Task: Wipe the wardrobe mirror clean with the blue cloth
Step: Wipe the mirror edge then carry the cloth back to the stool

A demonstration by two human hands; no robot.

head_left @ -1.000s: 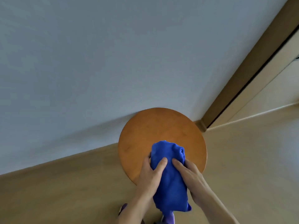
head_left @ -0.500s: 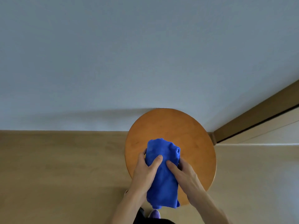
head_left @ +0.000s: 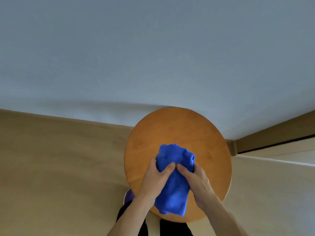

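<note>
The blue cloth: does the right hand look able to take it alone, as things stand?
Probably yes: the right hand grips the blue cloth on its right side; only the left hand, gripping the other side, must let go.

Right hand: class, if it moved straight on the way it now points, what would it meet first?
Beyond the blue cloth it grips, the right hand would likely meet the left hand; their thumb tips look almost touching.

This looks like a room in a home: a plain wall, a wood floor, and a round wooden stool.
</note>
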